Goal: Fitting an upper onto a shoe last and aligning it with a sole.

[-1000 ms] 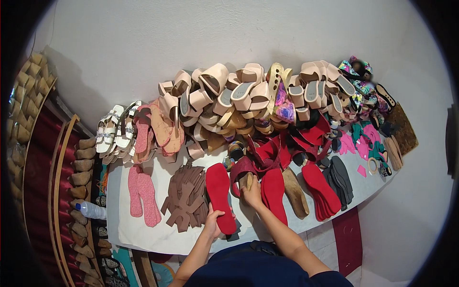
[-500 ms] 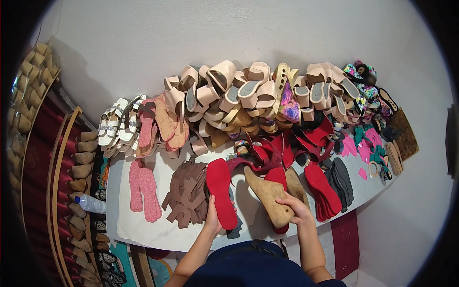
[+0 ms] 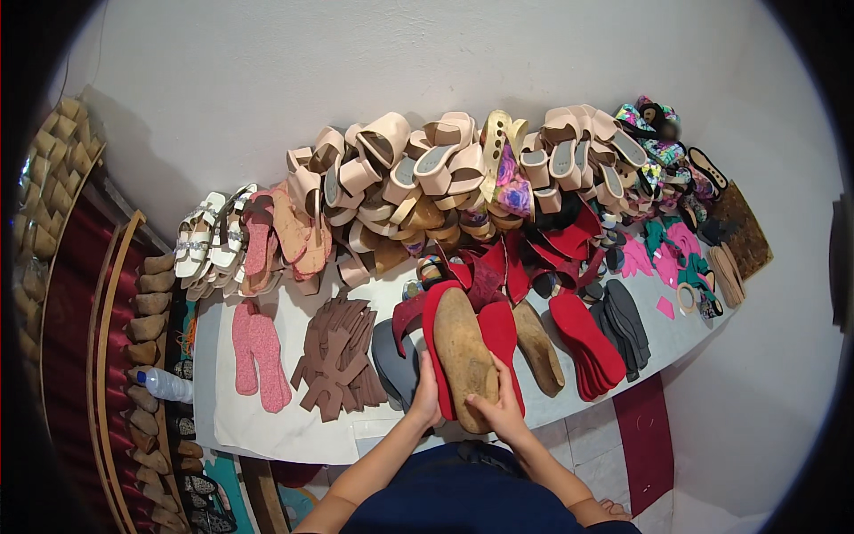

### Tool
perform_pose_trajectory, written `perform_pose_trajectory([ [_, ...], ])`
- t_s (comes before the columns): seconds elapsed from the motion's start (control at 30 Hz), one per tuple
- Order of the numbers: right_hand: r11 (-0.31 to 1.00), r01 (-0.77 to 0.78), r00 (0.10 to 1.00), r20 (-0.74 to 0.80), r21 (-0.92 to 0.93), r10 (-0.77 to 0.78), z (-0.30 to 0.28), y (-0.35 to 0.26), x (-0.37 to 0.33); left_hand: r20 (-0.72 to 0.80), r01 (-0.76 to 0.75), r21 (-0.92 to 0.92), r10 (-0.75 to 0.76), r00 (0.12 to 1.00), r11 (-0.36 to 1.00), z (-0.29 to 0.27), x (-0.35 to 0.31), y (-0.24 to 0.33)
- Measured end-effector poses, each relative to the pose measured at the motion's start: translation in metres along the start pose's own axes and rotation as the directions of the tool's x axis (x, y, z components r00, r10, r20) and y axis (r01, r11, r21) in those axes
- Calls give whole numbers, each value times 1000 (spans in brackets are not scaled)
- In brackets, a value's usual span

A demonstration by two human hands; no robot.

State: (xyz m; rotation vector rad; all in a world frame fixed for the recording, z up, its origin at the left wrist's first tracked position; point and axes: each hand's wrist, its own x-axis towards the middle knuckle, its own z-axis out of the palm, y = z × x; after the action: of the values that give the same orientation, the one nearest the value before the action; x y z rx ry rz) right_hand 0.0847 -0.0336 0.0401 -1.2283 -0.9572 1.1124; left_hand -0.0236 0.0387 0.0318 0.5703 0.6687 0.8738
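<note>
Both hands are together near the table's front edge. My left hand (image 3: 427, 392) is closed on a red insole (image 3: 433, 311), gripping its left edge. A wooden shoe last (image 3: 458, 343) lies over that insole, its flat sole side turned up, and covers most of it. My right hand (image 3: 503, 408) grips the last's near end, thumb on top. Just right and behind, another red insole (image 3: 500, 343) shows partly. A second wooden last (image 3: 540, 351) rests on the table beside it. Left of my left hand are a dark red strap (image 3: 409, 322) and grey insoles (image 3: 391, 356).
Stacked red insoles (image 3: 587, 351) and dark grey insoles (image 3: 625, 325) lie to the right. Brown cut pieces (image 3: 334, 360) and pink insoles (image 3: 258, 360) lie to the left. Beige heeled sandals (image 3: 449, 156) pile along the wall. A rack of lasts (image 3: 151, 303) and a plastic bottle (image 3: 167, 385) stand left.
My left hand has moved right with the red insole. The right hand has turned the last and brought it left over that insole. Grey insoles and a dark red strap now show at left.
</note>
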Motion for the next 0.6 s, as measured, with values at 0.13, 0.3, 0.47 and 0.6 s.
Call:
perform_pose_trajectory([
  [0.13, 987, 96, 995, -13, -126, -98, 8, 10, -1, -1, 99, -13, -99, 995, 995, -9, 0, -18],
  [0.3, 983, 101, 993, -43, -156, -109, 17, 11, 2, -47, 27, 11, -26, 999, 1000, -28, 7, -31],
  [0.47, 961, 125, 990, -26, -249, -135, 17, 0, 3, -14, 100, 20, -100, 995, 995, -29, 5, -30],
  [0.6, 926, 125, 989, -26, -357, -144, 23, -10, -1, -20, 65, -20, -65, 998, 998, -23, 1, -24],
])
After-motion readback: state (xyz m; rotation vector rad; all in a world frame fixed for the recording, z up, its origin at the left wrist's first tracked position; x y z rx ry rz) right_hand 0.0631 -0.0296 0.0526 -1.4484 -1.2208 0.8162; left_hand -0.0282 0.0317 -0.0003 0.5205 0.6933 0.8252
